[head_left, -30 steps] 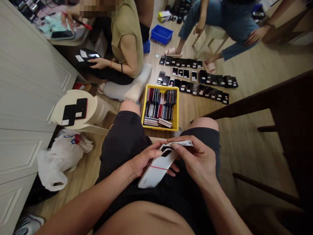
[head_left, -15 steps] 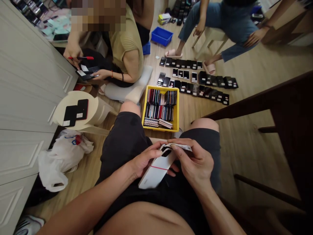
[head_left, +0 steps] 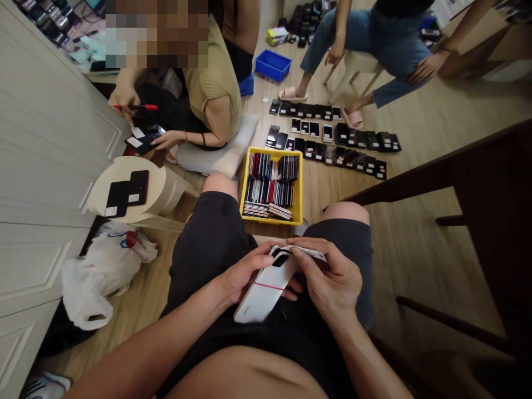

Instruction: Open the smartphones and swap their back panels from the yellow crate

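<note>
A white smartphone with a dark camera bump lies back-up in my lap, a thin red rubber band stretched across it. My left hand wraps its upper edge and holds it. My right hand pinches a narrow white paper slip between thumb and fingers, right by the phone's top end and camera bump. The slip's left end meets the phone there, partly hidden behind my fingers. Both hands rest above my black shorts.
Ahead stands a yellow crate packed with upright phones, beyond it rows of phones on the wooden floor. A co-worker's hand holds a red pen. A white stool bears black phones; a white plastic bag lies left.
My hands have barely moved; the paper slip now tilts lower at its right end. The co-worker's hand with the red pen has come down beside the phone in their lap.
</note>
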`<state>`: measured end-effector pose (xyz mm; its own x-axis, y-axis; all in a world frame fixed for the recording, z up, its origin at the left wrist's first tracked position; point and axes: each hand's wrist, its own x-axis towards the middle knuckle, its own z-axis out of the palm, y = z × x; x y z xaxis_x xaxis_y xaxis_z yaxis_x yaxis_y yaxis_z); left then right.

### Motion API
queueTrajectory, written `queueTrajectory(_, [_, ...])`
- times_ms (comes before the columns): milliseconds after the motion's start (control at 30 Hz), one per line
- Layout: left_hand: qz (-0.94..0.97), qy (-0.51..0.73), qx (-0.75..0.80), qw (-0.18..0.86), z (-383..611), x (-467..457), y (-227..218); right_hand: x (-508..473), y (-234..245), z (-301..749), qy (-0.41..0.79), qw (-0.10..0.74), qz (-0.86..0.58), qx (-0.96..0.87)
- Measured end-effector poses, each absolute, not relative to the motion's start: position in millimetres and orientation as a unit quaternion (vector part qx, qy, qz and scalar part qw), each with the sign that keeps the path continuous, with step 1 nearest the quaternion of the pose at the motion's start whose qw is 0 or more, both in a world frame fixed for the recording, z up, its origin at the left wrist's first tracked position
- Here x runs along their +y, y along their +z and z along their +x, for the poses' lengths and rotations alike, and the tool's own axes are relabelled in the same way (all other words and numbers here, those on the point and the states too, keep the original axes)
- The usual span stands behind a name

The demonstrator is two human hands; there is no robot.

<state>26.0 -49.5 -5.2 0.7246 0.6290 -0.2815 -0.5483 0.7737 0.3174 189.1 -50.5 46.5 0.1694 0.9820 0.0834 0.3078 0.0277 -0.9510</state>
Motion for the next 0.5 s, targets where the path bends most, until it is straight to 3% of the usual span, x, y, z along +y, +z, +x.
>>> queueTrajectory(200, [0.101, 0.324, 0.197, 0.920, 26.7, -49.6, -6.6, -50.3, 41.6, 192.2, 0.389, 0.478, -0.607, -0.502])
queueTrajectory(500, [0.162, 0.334, 0.352, 0.859, 21.4, -53.5, 6.1, -38.5, 19.9, 190.3, 0.578, 0.565, -0.552, -0.205])
